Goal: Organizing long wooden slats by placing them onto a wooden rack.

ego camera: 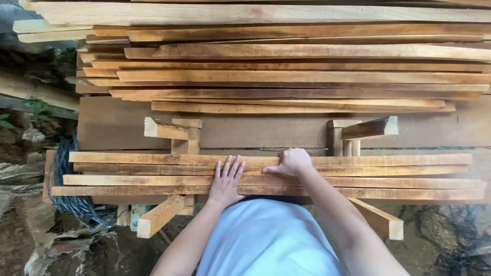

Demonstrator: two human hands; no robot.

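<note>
Four long wooden slats (358,176) are laid side by side across two rough wooden trestle supports, near the front edge of the surface (112,128). The left hand (226,181) is pressed flat on the slats, fingers spread and extended, nothing enclosed in its grip. The right hand (292,162) is curled loosely over the far slats, thumb pointed left; whether a slat is actually pinched in that grip cannot be told, since the fingertips are hidden.

A large stack of sawn boards (307,66) is piled behind, its front edge close to the supports. A coil of dark cable (66,168) lies at the left end, on bare earth.

Risks, as judged from this frame:
- The slats are seen to overhang both supports by a long way and are not clamped; tipping or sliding is likely if pressure is applied off-centre or at one end.
- The edges are rough-sawn; splinters are probable where the flat palm is dragged along the grain.
- The slat ends are uneven, so one slat may be pushed out of line while the others are held.
- The left support (176,138) looks loosely assembled; shifting under load is possible
</note>
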